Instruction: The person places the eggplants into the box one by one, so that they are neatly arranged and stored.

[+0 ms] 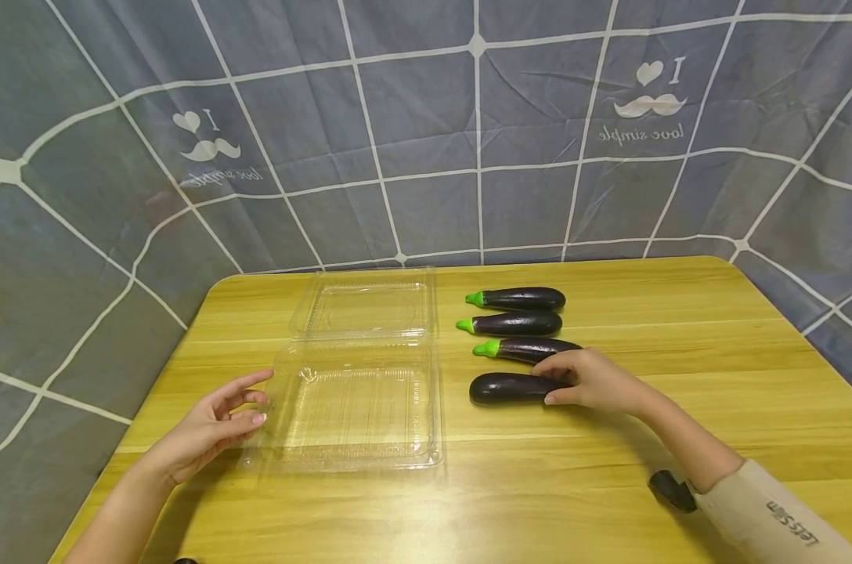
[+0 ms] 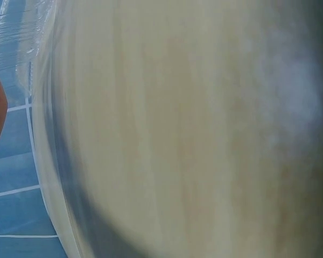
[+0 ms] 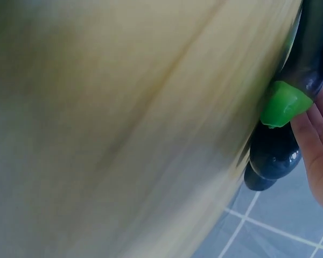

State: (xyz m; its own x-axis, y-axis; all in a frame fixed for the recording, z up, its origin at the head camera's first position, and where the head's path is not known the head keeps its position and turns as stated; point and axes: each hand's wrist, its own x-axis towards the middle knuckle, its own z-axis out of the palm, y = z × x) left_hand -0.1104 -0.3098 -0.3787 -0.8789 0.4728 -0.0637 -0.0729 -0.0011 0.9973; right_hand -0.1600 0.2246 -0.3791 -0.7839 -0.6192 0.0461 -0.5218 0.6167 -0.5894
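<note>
The step in hand looks like picking up the long, shiny, dark purple eggplant (image 1: 505, 388) that lies nearest to the person. Closest of all is the left hand (image 1: 207, 429). Its fingers are a bit bent, its thumb is apart from them, and it holds nothing. It is right beside the left edge of the open, clear plastic box (image 1: 362, 407), but I cannot tell if the fingertips touch it. A little farther off, to the right of the box, the right hand (image 1: 598, 381) pinches that eggplant near its green stem end. The thumb is on the near side and the fingers are on the far side. I cannot tell if the eggplant rests on the yellow wood-grain table (image 1: 510, 501) or is just above it. The next move seems to call for a snug pinch and a gentle lift, with no bump to its neighbour. Past it lie 3 more dark purple eggplants (image 1: 518, 323) with green ends pointing left. The clear, flat lid (image 1: 370, 305) is folded back behind the box.
</note>
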